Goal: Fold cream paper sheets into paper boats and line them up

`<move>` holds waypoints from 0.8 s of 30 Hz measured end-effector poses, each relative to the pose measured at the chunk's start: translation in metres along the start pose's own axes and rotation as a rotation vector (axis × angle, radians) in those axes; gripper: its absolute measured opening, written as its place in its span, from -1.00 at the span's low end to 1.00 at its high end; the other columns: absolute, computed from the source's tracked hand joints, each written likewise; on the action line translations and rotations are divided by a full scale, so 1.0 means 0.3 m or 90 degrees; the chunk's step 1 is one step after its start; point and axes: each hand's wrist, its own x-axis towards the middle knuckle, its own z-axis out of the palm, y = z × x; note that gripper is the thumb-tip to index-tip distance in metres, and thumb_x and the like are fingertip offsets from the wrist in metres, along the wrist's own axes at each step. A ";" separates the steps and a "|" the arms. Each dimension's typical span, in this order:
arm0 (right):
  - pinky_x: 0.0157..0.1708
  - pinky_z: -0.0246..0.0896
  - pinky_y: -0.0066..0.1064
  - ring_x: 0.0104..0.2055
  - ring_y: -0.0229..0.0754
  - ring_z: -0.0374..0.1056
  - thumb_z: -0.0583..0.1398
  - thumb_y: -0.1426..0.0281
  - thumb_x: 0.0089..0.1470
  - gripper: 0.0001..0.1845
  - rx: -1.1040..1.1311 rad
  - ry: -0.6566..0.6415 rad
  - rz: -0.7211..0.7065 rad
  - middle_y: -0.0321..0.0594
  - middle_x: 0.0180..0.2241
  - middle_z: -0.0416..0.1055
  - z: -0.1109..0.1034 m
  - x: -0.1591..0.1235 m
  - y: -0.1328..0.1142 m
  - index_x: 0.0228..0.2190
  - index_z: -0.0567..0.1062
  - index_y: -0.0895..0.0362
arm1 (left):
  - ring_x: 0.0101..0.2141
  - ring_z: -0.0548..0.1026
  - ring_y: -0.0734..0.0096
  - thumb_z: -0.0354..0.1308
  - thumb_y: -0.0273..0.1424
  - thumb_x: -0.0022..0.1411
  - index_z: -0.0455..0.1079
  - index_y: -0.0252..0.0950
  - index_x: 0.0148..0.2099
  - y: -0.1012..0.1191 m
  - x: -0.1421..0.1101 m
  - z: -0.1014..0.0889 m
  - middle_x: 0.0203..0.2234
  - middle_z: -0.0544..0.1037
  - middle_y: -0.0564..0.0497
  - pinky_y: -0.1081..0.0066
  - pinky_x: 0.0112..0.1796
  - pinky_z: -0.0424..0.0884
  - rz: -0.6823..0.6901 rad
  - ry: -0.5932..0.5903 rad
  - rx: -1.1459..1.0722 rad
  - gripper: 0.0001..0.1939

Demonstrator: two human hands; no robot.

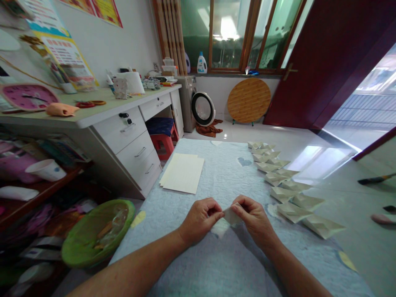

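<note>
Between my two hands, a small folded piece of pale paper [231, 216] is held above the cloth-covered table [210, 264]. My left hand [202, 218] pinches its left corner between thumb and forefinger. On the other side, my right hand [251, 216] grips its right part, and the fingers hide some of the folds. To the right stand folded paper boats [295, 211], several of them in two rows running away from me. A stack of cream paper sheets [183, 173] lies flat at the far left of the table.
A green basin [99, 233] stands left of the table, beside a shelf with a paper cup [46, 170]. Beyond are a desk [123, 108] with drawers, a red stool [162, 142], a washing machine [187, 103] with its door open, and a round wooden board [249, 100].
</note>
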 end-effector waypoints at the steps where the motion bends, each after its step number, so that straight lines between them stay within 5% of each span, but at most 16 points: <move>1: -0.50 0.03 -0.45 -0.51 -0.29 0.14 0.34 0.04 -0.09 -0.58 0.005 0.002 0.000 -0.34 -0.60 0.27 -0.001 0.000 0.000 -0.56 0.44 0.14 | -0.43 0.41 0.41 0.22 -0.39 0.18 0.48 -0.32 -0.41 0.000 0.000 0.000 -0.50 0.49 0.04 0.46 -0.35 0.27 0.001 -0.004 -0.004 -0.86; 12: -0.53 0.02 -0.47 -0.54 -0.32 0.11 0.37 0.03 -0.16 -0.55 0.014 0.011 0.019 -0.38 -0.62 0.23 -0.003 0.006 -0.002 -0.58 0.40 0.13 | -0.41 0.41 0.41 0.18 -0.40 0.20 0.44 -0.31 -0.41 0.007 -0.004 -0.001 -0.49 0.47 0.04 0.46 -0.35 0.27 0.015 -0.023 0.008 -0.86; 17: -0.54 -0.03 -0.48 -0.54 -0.33 0.08 0.34 0.09 -0.08 -0.60 -0.042 -0.020 -0.009 -0.40 -0.62 0.20 0.009 0.002 0.010 -0.58 0.40 0.13 | -0.33 0.40 0.37 0.27 -0.35 0.12 0.45 -0.29 -0.25 0.019 -0.001 0.010 -0.37 0.48 0.03 0.44 -0.30 0.30 0.036 -0.030 0.018 -0.85; 24: -0.49 0.01 -0.46 -0.51 -0.29 0.13 0.32 0.09 -0.07 -0.63 -0.057 -0.031 -0.005 -0.36 -0.60 0.26 0.005 0.006 0.001 -0.55 0.45 0.14 | -0.44 0.34 0.47 0.19 -0.30 0.23 0.41 -0.32 -0.37 0.000 0.001 0.019 -0.51 0.41 0.09 0.48 -0.37 0.24 -0.025 -0.005 -0.112 -0.80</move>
